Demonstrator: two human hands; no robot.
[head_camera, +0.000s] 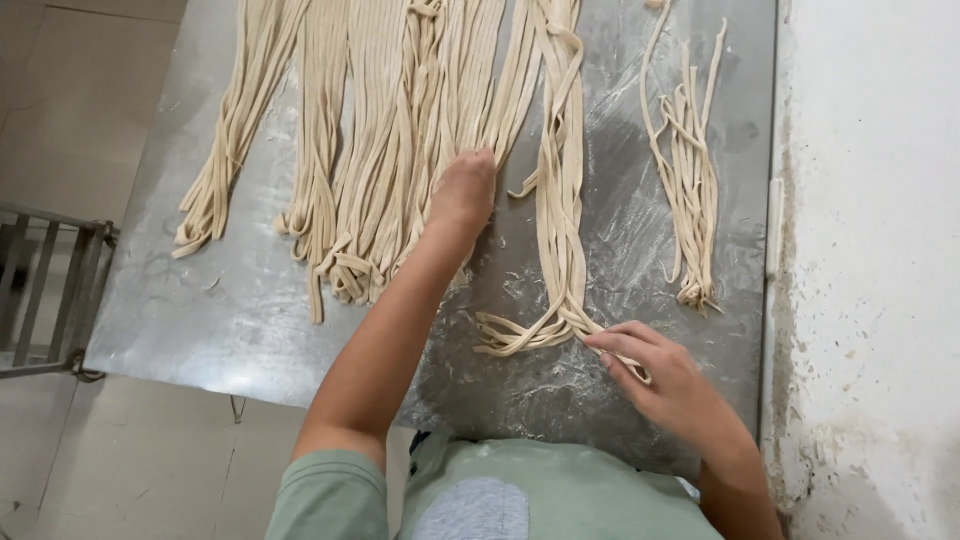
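Seen from above, a floured steel counter (250, 310) stretches ahead of me, beside a rough white wall (870, 250). Long pale dough strips (380, 150) lie across it in separate bundles, with one thinner bundle (690, 190) lying apart near the wall. My left hand (463, 190) reaches forward and rests on the middle strips, fingers curled down. My right hand (665, 375), close to my body, pinches the near end of one looped bundle (560, 230) between thumb and fingertips.
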